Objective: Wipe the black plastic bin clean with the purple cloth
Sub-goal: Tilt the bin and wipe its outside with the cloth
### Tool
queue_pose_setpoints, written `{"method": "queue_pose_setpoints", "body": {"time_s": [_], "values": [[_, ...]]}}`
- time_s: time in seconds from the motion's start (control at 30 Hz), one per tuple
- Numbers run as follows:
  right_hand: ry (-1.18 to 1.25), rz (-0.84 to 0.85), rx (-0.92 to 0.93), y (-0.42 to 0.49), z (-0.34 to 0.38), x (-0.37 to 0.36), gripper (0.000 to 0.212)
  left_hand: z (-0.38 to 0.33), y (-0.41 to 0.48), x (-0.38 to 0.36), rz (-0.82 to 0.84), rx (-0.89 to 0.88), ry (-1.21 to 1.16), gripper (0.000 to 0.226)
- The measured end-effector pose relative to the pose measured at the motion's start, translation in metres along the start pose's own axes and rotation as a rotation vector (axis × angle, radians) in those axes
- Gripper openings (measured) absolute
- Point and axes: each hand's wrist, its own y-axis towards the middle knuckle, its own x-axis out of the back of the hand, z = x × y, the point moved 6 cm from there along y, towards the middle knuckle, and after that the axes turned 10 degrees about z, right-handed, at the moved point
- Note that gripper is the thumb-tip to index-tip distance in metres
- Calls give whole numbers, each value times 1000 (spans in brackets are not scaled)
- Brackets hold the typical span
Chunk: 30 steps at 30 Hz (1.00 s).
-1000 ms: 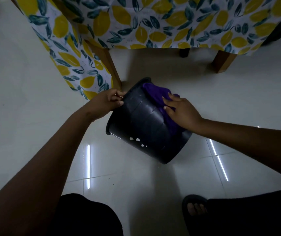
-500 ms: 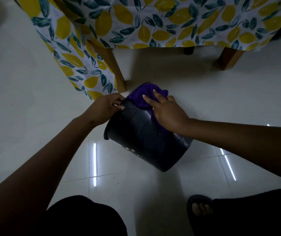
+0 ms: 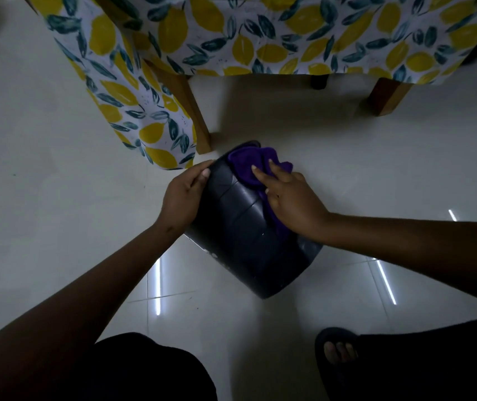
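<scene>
My left hand (image 3: 183,198) gripped the tilted bin (image 3: 249,235) at its rim; my right hand (image 3: 288,201) pressed the cloth (image 3: 249,166) flat, fingers spread. Pushing harder could have skidded the bin across the floor (image 3: 43,198), I judged.

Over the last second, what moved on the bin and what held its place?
The right hand slid the purple cloth up the side of the black plastic bin, from mid-wall toward the far end near the table leg. The left hand kept its grip on the bin's left edge. The bin still lies tilted on the tiled floor; nothing was let go.
</scene>
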Motion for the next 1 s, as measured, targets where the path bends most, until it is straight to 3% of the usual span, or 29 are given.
{"method": "queue_pose_setpoints", "body": {"time_s": [0.23, 0.47, 0.57, 0.67, 0.87, 1.0], "values": [[123, -97, 56, 14, -16, 14, 55, -16, 10, 13, -162, -97, -22, 27], [304, 19, -175, 26, -64, 13, 51, -17, 20, 14, -220, -63, -56, 25], [260, -6, -140, 8, -50, 9, 52, -17, 22, 15, -233, -59, -48, 24], [106, -45, 14, -12, -16, -4, 55, -11, 24, 18, -262, -31, -36, 23], [-190, 29, 84, -18, 10, -16, 66, -2, 28, 19, -223, 4, -77, 24], [-355, 133, 289, -32, 16, -35, 74, -1, 31, 22, -182, 16, -99, 21]]}}
